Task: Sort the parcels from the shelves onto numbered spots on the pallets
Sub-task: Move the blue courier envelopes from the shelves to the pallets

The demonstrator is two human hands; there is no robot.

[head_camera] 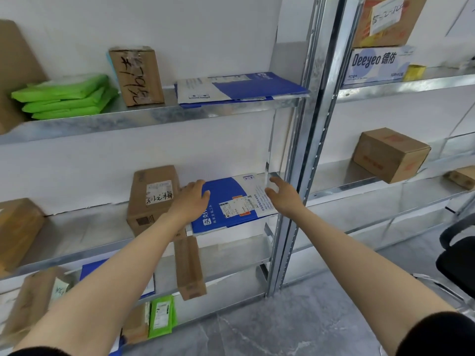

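The target parcel, a flat blue-and-white mailer (226, 201), lies label up at the right end of the middle shelf (90, 235), between a brown carton (151, 199) on its left and the steel upright (290, 176) on its right. My left grip (191, 199) is released, with relaxed fingers resting on the mailer's far left edge. My right grip (281, 195) is also released, fingers spread over the right edge; whether it makes contact I cannot tell. The mailer is probably light, thin and flexible, with a smooth skin that may slip, and it would sag if lifted by one corner. Take hold at both side edges, thumbs above, fingers beneath. The label's text is too small to read. My left grip hides part of the left edge. Pallets and numbered spots are out of view.
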